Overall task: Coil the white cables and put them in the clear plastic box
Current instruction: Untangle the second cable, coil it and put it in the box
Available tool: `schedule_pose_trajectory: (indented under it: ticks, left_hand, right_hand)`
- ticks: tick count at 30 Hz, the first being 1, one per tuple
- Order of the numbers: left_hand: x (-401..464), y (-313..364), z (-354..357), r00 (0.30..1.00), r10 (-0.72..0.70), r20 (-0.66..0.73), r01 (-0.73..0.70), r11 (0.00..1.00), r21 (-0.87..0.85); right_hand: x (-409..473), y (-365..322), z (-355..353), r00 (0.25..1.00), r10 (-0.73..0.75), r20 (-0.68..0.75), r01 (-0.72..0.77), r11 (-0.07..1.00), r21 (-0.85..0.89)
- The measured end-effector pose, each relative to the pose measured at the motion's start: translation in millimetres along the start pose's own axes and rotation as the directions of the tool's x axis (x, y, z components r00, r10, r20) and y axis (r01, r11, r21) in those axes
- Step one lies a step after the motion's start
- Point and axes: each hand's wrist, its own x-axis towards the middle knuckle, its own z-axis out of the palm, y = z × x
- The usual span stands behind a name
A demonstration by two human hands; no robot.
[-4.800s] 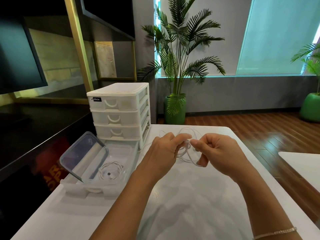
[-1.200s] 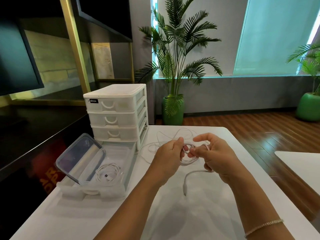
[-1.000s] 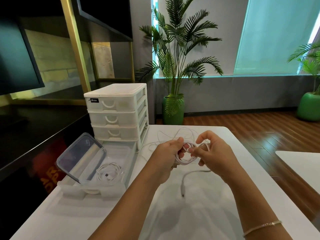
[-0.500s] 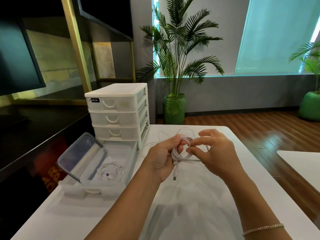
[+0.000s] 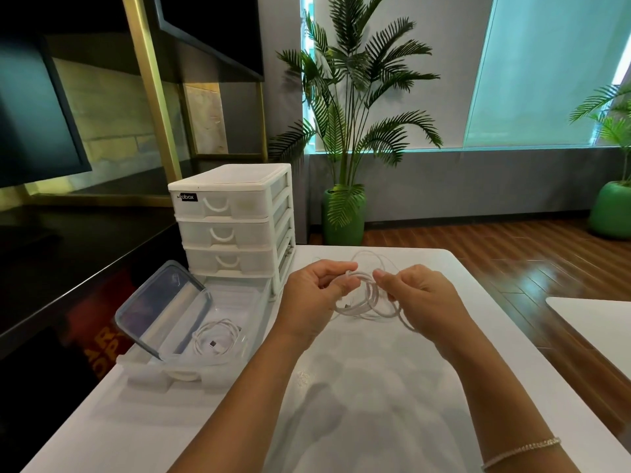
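Observation:
A white cable (image 5: 362, 298) hangs in several loops between my two hands above the white table (image 5: 375, 397). My left hand (image 5: 316, 297) pinches the coil at its top left. My right hand (image 5: 415, 295) grips the loops on the right side. The clear plastic box (image 5: 239, 336) sits to the left, its lid (image 5: 160, 307) propped open, with one coiled white cable (image 5: 216, 337) lying inside. More loose thin white cable (image 5: 370, 257) lies on the table behind my hands.
A white three-drawer organiser (image 5: 235, 220) stands behind the box at the table's left rear. A dark counter (image 5: 68, 254) runs along the left. Potted palms (image 5: 345, 131) and a wooden floor (image 5: 512, 254) lie beyond; another white table corner (image 5: 597, 322) is at right.
The dangling cable end has been wound up into the coil. My hands have drawn slightly apart, spreading the loops between them.

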Motion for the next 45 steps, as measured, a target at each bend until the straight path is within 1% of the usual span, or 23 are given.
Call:
schedule_pose_trajectory:
  ticks: [2,4,7,9,11,13,15,17,19,22,23,25,27,29,31,33,34,36,38,41,43,45]
  left_hand:
    - [1,-3,-2,0.999,0.043,-0.023,-0.041,0.997,0.06]
    - [3,-5,-3,0.996,0.065,-0.058,-0.059,0.993,0.101]
    - [4,-7,-3,0.99,0.092,-0.105,-0.073,0.982,0.173]
    - [3,-6,-3,0.983,0.135,-0.12,-0.102,0.963,0.248]
    - [0,-4,-2,0.971,0.204,-0.122,-0.149,0.923,0.355]
    - [-1,-3,0,0.955,0.272,-0.117,-0.194,0.873,0.447]
    - [-2,-4,0,0.945,0.306,-0.117,-0.215,0.848,0.484]
    - [-1,-6,1,0.941,0.315,-0.12,-0.216,0.836,0.504]
    - [-1,-7,3,0.942,0.315,-0.115,-0.207,0.817,0.539]
    - [0,-10,5,0.944,0.319,-0.088,-0.209,0.781,0.588]
    - [1,-11,4,0.95,0.299,-0.087,-0.195,0.79,0.581]
    - [2,-10,2,0.973,0.208,-0.101,-0.127,0.847,0.516]
    - [1,-8,2,0.994,0.077,-0.08,-0.04,0.92,0.389]
    - [0,-5,4,0.999,-0.04,-0.001,0.039,0.97,0.239]
    - [-2,-2,7,0.99,-0.113,0.08,0.103,0.988,0.119]
    - [-2,1,7,0.976,-0.173,0.133,0.172,0.985,0.022]
    - [-2,2,6,0.968,-0.199,0.152,0.203,0.979,-0.007]
    - [-3,3,5,0.957,-0.22,0.189,0.225,0.974,-0.009]
    - [-5,3,7,0.958,-0.194,0.209,0.188,0.981,0.05]
    - [-9,3,12,0.976,-0.102,0.194,0.055,0.971,0.235]
    - [-11,3,15,0.984,-0.036,0.177,-0.038,0.918,0.394]
    - [-12,2,16,0.985,0.004,0.17,-0.089,0.864,0.496]
  right_hand:
    - [0,2,-2,1.0,0.02,-0.005,-0.02,0.999,0.027]
    - [1,2,-4,0.999,0.03,0.017,-0.032,0.995,0.091]
    - [1,2,-5,0.999,-0.013,0.036,0.007,0.986,0.166]
    - [2,4,-3,0.999,-0.034,-0.002,0.034,0.98,0.197]
    - [4,7,-2,0.999,-0.018,-0.047,0.03,0.966,0.258]
    - [5,8,1,0.999,0.023,-0.043,-0.005,0.927,0.375]
    - [5,8,4,0.997,0.075,0.02,-0.075,0.883,0.464]
    - [5,8,5,0.99,0.121,0.073,-0.141,0.88,0.454]
    - [5,7,4,0.985,0.161,0.066,-0.174,0.882,0.437]
    - [5,7,2,0.978,0.2,0.052,-0.201,0.86,0.469]
    - [5,8,1,0.976,0.21,0.063,-0.214,0.846,0.488]
    - [7,9,1,0.97,0.228,0.077,-0.233,0.802,0.55]
    - [8,10,2,0.965,0.254,0.064,-0.242,0.776,0.583]
    - [10,12,3,0.96,0.278,0.034,-0.25,0.796,0.552]
    - [11,13,3,0.956,0.291,0.03,-0.263,0.811,0.523]
    - [12,15,4,0.956,0.291,0.04,-0.271,0.821,0.502]
    - [12,16,4,0.956,0.291,0.041,-0.273,0.829,0.489]
    - [12,17,6,0.955,0.294,0.041,-0.277,0.835,0.475]
    - [13,18,7,0.952,0.304,0.043,-0.287,0.833,0.472]
    - [12,18,9,0.945,0.327,0.02,-0.305,0.856,0.418]
    - [12,17,10,0.943,0.334,-0.002,-0.312,0.882,0.354]
    - [13,17,13,0.943,0.333,-0.008,-0.317,0.904,0.287]
